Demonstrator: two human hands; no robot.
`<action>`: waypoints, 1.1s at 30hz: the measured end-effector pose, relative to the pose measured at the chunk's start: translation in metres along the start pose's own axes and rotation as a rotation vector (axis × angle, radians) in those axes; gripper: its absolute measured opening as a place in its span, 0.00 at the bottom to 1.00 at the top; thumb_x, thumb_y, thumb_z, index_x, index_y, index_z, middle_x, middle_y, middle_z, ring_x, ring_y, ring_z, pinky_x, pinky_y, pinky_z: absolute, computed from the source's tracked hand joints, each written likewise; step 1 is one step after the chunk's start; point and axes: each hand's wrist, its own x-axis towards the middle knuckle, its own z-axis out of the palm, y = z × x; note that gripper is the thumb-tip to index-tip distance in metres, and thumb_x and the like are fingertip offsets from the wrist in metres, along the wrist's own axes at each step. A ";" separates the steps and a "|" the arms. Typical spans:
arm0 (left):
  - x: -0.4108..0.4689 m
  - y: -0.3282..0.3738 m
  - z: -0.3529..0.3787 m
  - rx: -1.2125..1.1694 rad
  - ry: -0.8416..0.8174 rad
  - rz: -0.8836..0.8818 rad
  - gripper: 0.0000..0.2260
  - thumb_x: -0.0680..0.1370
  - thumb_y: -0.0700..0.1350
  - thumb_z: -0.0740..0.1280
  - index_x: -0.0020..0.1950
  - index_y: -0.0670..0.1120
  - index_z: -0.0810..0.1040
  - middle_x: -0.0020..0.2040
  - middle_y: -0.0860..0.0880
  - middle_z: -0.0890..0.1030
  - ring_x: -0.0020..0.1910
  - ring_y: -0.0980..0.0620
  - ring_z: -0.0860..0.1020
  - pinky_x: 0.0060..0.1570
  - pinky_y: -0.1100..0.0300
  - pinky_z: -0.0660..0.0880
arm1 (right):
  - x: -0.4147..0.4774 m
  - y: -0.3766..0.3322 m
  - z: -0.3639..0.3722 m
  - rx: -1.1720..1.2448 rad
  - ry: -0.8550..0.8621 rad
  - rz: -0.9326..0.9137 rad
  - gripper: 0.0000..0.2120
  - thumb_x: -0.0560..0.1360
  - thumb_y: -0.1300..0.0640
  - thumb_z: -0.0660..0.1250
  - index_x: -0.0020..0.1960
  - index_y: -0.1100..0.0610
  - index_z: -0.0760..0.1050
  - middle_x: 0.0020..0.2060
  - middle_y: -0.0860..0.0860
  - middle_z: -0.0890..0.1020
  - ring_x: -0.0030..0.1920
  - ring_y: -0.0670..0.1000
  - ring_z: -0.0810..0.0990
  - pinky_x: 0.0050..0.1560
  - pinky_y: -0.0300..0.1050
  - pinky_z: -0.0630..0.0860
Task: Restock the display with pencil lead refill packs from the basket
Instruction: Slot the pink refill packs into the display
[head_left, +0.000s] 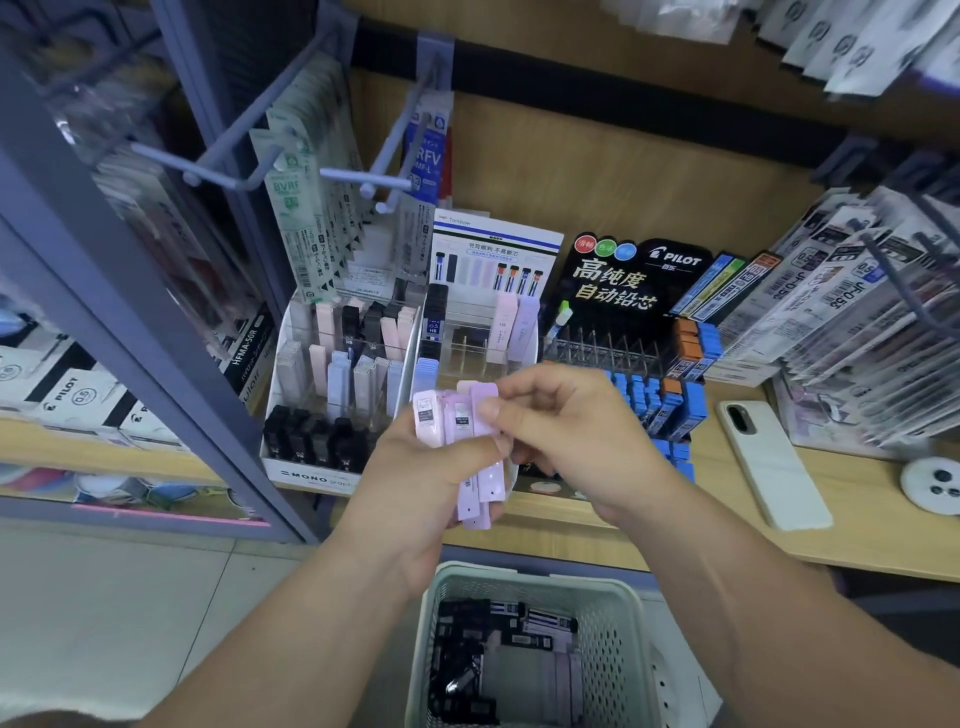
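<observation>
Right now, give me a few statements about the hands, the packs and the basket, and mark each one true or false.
1. The left hand holds a bunch of pink and lilac packs. True.
2. The right hand hangs idle beside the basket. False: its fingers pinch the top of one pack in that bunch.
3. The basket is empty. False: black and pale packs lie in it.
4. A white phone lies on the shelf, to the right of the Pilot display. True.
</observation>
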 end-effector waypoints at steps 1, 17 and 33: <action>-0.001 0.000 0.000 0.021 -0.015 -0.004 0.22 0.66 0.37 0.76 0.60 0.44 0.78 0.40 0.43 0.82 0.31 0.48 0.78 0.30 0.56 0.73 | -0.002 0.001 0.002 0.031 -0.002 0.024 0.08 0.72 0.63 0.74 0.48 0.66 0.80 0.30 0.55 0.80 0.25 0.45 0.75 0.24 0.32 0.68; -0.002 -0.012 -0.001 0.076 0.024 -0.148 0.15 0.71 0.40 0.77 0.56 0.48 0.81 0.49 0.44 0.87 0.42 0.47 0.83 0.40 0.50 0.81 | -0.007 0.020 0.002 0.002 0.120 0.181 0.06 0.74 0.57 0.73 0.45 0.60 0.82 0.30 0.53 0.81 0.31 0.50 0.78 0.31 0.44 0.76; 0.004 -0.005 -0.021 0.023 0.208 -0.106 0.16 0.71 0.36 0.76 0.54 0.49 0.78 0.46 0.43 0.82 0.38 0.47 0.79 0.32 0.54 0.80 | 0.024 0.020 -0.028 -0.377 0.194 -0.045 0.09 0.78 0.59 0.69 0.57 0.51 0.79 0.39 0.49 0.86 0.40 0.50 0.85 0.49 0.54 0.83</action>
